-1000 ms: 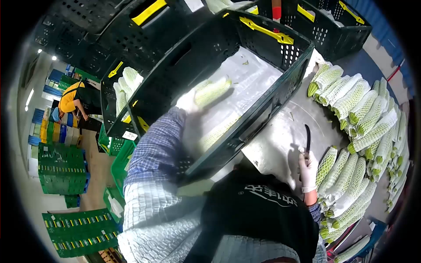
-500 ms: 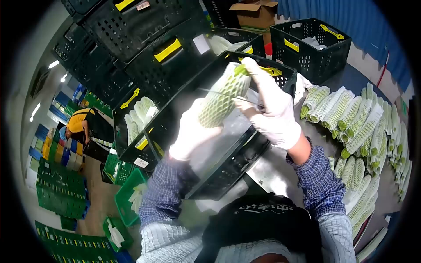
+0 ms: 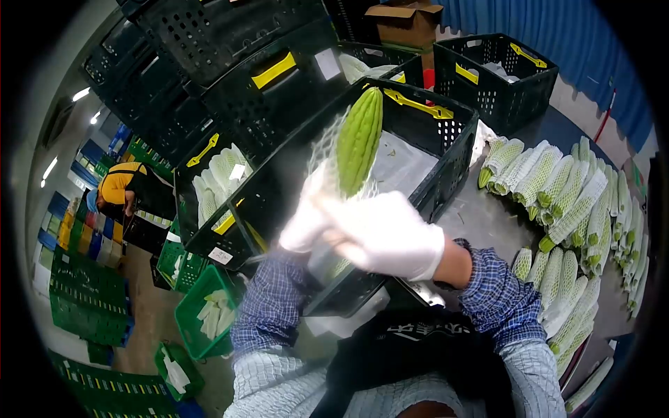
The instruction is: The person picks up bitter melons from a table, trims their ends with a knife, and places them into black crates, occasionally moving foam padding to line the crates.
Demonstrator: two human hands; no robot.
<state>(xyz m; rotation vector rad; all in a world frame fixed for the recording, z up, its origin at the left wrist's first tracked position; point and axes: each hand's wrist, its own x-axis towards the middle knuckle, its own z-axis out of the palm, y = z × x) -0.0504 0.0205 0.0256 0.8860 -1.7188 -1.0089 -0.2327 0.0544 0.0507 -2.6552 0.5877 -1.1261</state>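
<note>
A green, ridged bitter melon (image 3: pixel 360 139) stands upright in front of me, its upper part bare. A white foam net sleeve (image 3: pixel 323 148) hangs loose along its left side and gathers around its lower end. My left hand (image 3: pixel 304 212), in a white glove, is closed around that lower end and the net. Gloved too, my right hand (image 3: pixel 390 235) is closed just below the melon, its fingers against the left hand. Motion smears its fingertips, and what they grip is hidden. Beneath both hands is a large black crate (image 3: pixel 348 289) with a pale sheet inside.
Many net-sleeved bitter melons (image 3: pixel 557 184) lie on the table at right. Another black crate (image 3: pixel 498 83) stands behind. Stacked black crates (image 3: pixel 258 97) rise at left, one holding sleeved melons (image 3: pixel 223 174). A green basket (image 3: pixel 198 313) sits lower left. A person (image 3: pixel 122 188) bends over farther left.
The net was over most of the melon and now sits lower, baring the green skin. My right hand came down and left to meet my left hand. A thin dark strip near it no longer shows.
</note>
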